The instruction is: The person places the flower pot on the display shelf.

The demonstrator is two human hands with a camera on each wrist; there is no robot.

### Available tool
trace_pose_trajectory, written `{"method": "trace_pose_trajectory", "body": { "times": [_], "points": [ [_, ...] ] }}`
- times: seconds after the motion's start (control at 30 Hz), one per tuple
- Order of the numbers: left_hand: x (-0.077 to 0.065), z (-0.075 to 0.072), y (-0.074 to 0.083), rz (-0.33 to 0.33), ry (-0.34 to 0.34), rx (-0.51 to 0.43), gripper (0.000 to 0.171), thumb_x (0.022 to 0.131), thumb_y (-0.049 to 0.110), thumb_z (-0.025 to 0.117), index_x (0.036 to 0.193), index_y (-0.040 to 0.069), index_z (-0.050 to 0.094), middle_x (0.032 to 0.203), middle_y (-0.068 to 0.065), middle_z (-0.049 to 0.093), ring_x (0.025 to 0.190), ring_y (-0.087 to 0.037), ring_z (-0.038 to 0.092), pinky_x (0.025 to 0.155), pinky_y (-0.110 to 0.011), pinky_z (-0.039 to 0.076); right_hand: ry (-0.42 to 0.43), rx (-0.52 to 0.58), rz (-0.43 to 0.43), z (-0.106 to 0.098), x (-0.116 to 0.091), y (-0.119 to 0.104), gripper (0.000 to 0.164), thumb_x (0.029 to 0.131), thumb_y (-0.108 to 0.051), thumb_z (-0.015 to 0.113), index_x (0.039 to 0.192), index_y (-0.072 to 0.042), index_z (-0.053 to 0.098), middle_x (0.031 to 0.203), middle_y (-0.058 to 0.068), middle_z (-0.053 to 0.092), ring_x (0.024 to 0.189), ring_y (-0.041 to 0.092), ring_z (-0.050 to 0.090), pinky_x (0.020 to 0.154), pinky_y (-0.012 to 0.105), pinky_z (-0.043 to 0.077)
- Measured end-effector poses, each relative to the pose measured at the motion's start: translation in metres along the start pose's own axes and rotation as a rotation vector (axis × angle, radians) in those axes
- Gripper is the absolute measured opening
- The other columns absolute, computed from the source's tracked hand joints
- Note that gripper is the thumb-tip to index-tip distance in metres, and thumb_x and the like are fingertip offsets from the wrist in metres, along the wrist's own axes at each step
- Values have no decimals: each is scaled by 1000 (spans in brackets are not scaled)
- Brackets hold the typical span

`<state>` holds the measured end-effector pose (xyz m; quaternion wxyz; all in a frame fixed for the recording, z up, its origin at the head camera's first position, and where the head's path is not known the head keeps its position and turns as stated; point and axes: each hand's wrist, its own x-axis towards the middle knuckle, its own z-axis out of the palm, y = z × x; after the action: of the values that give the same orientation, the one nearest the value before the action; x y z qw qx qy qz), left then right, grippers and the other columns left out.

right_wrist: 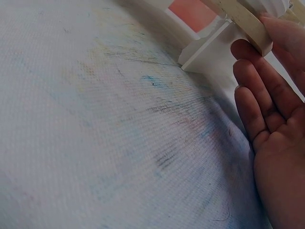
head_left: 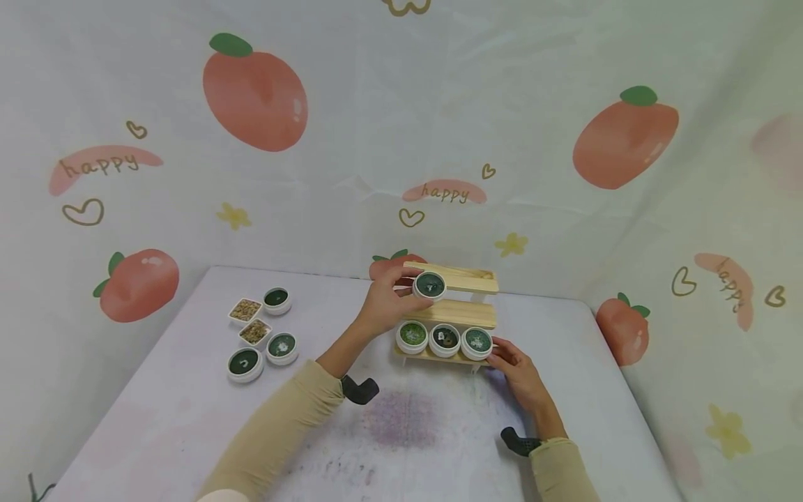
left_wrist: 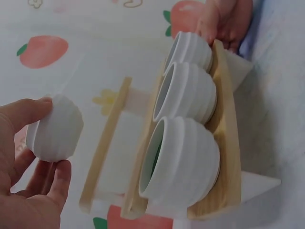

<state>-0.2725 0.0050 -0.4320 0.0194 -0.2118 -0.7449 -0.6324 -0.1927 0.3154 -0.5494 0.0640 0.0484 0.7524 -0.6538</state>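
My left hand (head_left: 380, 307) holds a small white ribbed pot (head_left: 430, 285) with dark green contents, raised in front of the top board of a tiered wooden shelf (head_left: 463, 315). In the left wrist view the thumb and fingers pinch this pot (left_wrist: 56, 129) at its sides, apart from the shelf. Three similar pots stand on the lowest board: a bright green one (head_left: 412, 336), a dark one (head_left: 445, 339) and a blue-green one (head_left: 477, 342). At that board's right end, my right hand (head_left: 522, 376) grips the edge, thumb above and fingers beneath (right_wrist: 248, 74).
On the table's left stand three more white pots, one at the back (head_left: 277, 300), one in the middle (head_left: 282, 347) and one nearer (head_left: 245, 364). Beside them are two square dishes of grainy bits (head_left: 245, 310). A printed cloth (head_left: 351, 139) hangs behind the table.
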Motion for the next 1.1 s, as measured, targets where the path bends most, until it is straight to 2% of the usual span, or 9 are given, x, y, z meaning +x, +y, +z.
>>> {"method": "trace_pose_trajectory", "body": {
  "times": [0.2,0.47,0.63,0.9,1.1],
  "points": [
    [5,17,-3,8,-16,11,51,78,13,88,125,10,68,125,-8,65,112,-24,66,97,-37,60,0,7,-13,0,-1,0,55,98,-12,68,147,3,46,105,-19,69,104,-2,63,89,15,52],
    [8,41,1,-57,-9,95,54,78,19,89,127,10,68,123,-9,66,111,-22,67,96,-32,60,-3,0,-14,0,-2,-1,56,99,-14,67,147,2,45,105,-19,68,103,-2,63,90,15,52],
    [10,55,2,-59,-18,141,55,79,20,88,129,8,68,124,-11,66,110,-24,68,94,-31,60,10,3,-17,1,-1,1,54,98,-14,68,146,1,48,104,-17,68,101,-1,64,89,16,53],
    [8,73,6,-82,-47,174,54,85,20,84,133,6,65,127,-14,65,111,-25,69,93,-31,60,32,6,-7,3,0,4,51,97,-12,69,143,1,51,101,-17,69,100,0,64,88,17,53],
    [9,84,5,-88,-49,204,52,85,20,84,132,7,66,126,-13,66,108,-22,70,90,-27,60,25,-40,-9,2,-2,1,53,98,-17,68,146,-1,50,105,-15,68,101,0,64,89,16,52]
  ]
}}
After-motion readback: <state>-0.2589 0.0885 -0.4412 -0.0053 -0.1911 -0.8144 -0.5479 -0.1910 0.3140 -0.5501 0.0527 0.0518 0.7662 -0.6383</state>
